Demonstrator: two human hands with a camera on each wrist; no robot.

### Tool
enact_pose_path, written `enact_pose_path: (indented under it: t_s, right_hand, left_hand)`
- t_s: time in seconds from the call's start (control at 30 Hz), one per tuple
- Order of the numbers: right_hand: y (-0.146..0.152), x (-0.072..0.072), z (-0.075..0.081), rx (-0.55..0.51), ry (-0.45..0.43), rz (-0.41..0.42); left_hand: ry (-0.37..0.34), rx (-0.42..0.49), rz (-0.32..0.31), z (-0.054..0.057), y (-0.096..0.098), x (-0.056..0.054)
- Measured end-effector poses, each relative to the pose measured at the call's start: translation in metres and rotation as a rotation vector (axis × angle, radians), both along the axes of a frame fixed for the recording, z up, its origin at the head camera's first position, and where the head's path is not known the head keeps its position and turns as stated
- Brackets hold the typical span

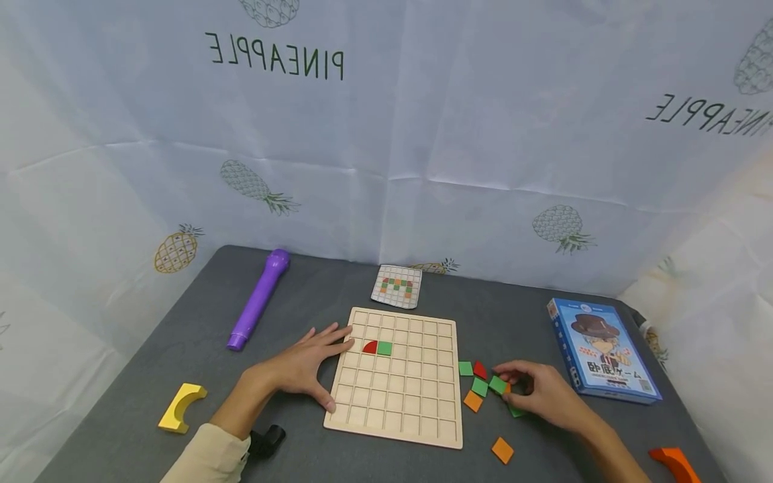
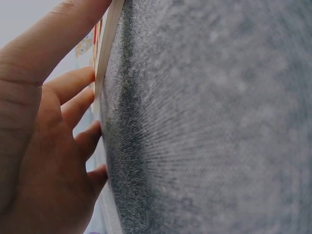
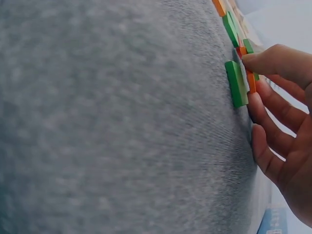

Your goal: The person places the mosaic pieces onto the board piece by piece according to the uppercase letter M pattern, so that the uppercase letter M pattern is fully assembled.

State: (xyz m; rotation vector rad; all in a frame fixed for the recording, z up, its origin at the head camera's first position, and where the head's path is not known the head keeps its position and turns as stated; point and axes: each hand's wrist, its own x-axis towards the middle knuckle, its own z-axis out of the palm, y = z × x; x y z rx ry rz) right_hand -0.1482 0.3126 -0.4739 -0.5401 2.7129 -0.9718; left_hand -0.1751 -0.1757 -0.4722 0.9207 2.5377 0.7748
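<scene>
A square wooden grid board (image 1: 395,402) lies on the table; a red quarter-round tile (image 1: 370,347) and a green tile (image 1: 384,348) sit side by side in its upper left. My left hand (image 1: 304,365) spreads along the board's left edge, fingertips and thumb touching it. To the right of the board, my right hand (image 1: 537,389) pinches a green tile (image 1: 498,384) between thumb and forefinger, low over the loose pieces. Beneath and beside it show an orange tile (image 3: 251,82) and another green tile (image 3: 236,84). The forefinger's contact is partly hidden in the right wrist view.
Loose tiles lie near the board, among them an orange tile (image 1: 502,450). Behind it is a patterned card (image 1: 396,287). A purple microphone-shaped stick (image 1: 258,300) and yellow arch block (image 1: 181,407) lie left; a blue box (image 1: 604,352) and orange arch block (image 1: 676,464) lie right.
</scene>
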Motion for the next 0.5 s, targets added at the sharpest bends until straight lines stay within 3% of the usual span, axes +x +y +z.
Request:
enact_pose_path:
  t_s: [0.5]
  right_hand:
    - [0.003, -0.008, 0.012, 0.006, 0.054, 0.030]
  left_hand:
    - [-0.002, 0.003, 0.001, 0.000, 0.000, 0.000]
